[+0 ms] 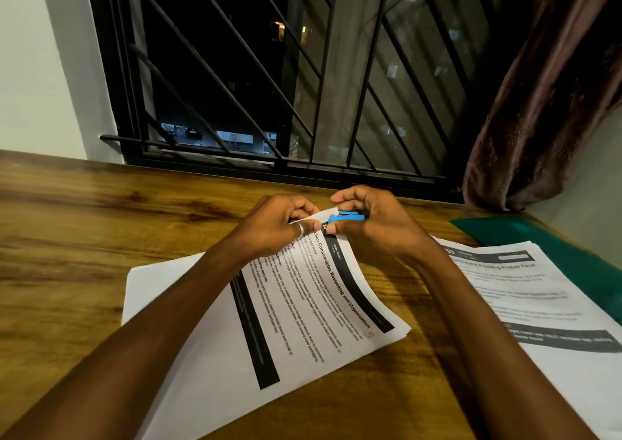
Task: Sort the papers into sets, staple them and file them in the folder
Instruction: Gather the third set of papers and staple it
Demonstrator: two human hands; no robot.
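A set of printed papers (313, 308) lies on the wooden table (84, 224), its far corner lifted. My left hand (276, 227), a ring on one finger, pinches that raised corner. My right hand (373, 224) grips a small blue stapler (348, 216) whose jaws sit over the same corner. Under this set lies a blank white sheet (188, 332). A second stack of printed papers (545, 305) rests to the right, partly on a green folder (545, 234).
A barred window (286, 69) runs along the table's far edge, with a brown curtain (545, 103) hanging at the right. A white wall (37, 62) stands at the left. Bare wood shows on the left of the table.
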